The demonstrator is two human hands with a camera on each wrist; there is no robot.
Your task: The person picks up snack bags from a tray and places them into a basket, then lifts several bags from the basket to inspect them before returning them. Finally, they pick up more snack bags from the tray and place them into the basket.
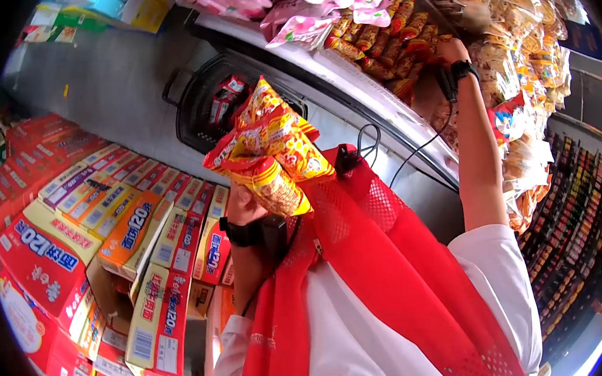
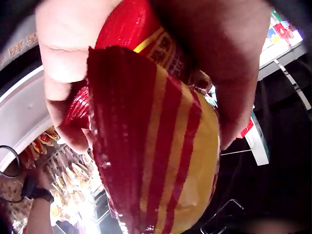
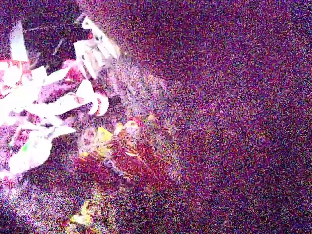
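Note:
My left hand (image 1: pixel 244 206) grips several red-and-yellow snack bags (image 1: pixel 280 144) bunched together in front of my body. In the left wrist view, fingers and thumb curl around the bags, and one striped snack bag (image 2: pixel 151 146) fills the middle. My right hand (image 1: pixel 453 50) reaches into the shelf at the edge of a row of similar small snack bags (image 1: pixel 385 43). Its fingertips are hidden among the goods, and I cannot tell whether they hold a bag. The right wrist view is dark and grainy, with a blurred red-and-yellow packet (image 3: pixel 131 163) low in it.
A black shopping basket (image 1: pixel 186 119) with red packs inside stands on the floor beyond the held bags. Stacked noodle boxes (image 1: pixel 141 229) rise on the left. Pink packets (image 1: pixel 301 11) and clear-bagged snacks (image 1: pixel 509 51) flank the shelf row. A black cable (image 1: pixel 418 150) hangs by the shelf edge.

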